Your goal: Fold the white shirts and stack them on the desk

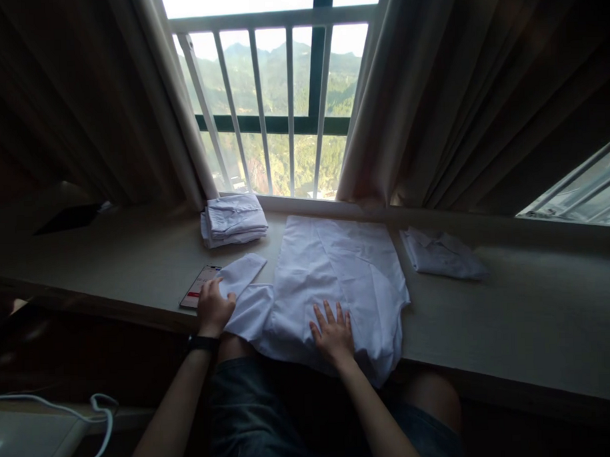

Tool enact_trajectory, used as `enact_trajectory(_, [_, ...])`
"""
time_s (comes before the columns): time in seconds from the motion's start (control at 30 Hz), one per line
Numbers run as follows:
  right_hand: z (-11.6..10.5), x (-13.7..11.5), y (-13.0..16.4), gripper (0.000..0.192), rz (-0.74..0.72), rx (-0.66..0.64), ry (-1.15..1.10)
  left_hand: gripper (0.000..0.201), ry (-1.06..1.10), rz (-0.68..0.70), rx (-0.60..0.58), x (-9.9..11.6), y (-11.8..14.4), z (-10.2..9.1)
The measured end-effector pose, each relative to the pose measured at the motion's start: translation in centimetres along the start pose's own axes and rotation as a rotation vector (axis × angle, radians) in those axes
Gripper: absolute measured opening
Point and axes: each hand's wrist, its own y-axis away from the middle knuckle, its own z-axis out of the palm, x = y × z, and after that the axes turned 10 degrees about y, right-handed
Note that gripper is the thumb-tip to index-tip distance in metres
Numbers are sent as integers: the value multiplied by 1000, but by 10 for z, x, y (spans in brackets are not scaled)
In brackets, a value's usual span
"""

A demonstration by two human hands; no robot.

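A white shirt [336, 267] lies spread on the window-side counter [513, 314], its lower part hanging over the front edge. My right hand [333, 333] rests flat on the shirt near that edge, fingers apart. My left hand [214, 307] grips the shirt's left sleeve [241, 274], which is folded outward to the left. A dark band sits on my left wrist.
A phone [196, 292] lies on the counter just beside my left hand. A stack of folded white shirts [233, 219] sits at the back left, and another folded white shirt [442, 254] lies to the right. Curtains and a barred window stand behind. A white cable [98, 412] lies lower left.
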Motion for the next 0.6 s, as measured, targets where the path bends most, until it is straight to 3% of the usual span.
enact_trajectory(0.07, [1,0,0,55,5,-11,7,45,-22,103,-144,16,-11,19])
enact_trajectory(0.17, [3,0,0,56,-7,0,8,37,-8,117,-320,37,-34,55])
enact_trajectory(0.33, [7,0,-1,56,-5,12,8,26,60,-14,-337,49,-65,100])
enact_trajectory(0.47, [8,0,-3,56,0,9,1,23,187,-167,-291,46,-83,99])
enact_trajectory(0.6, [2,-1,-2,55,3,4,-9,12,388,-305,-157,40,-97,65])
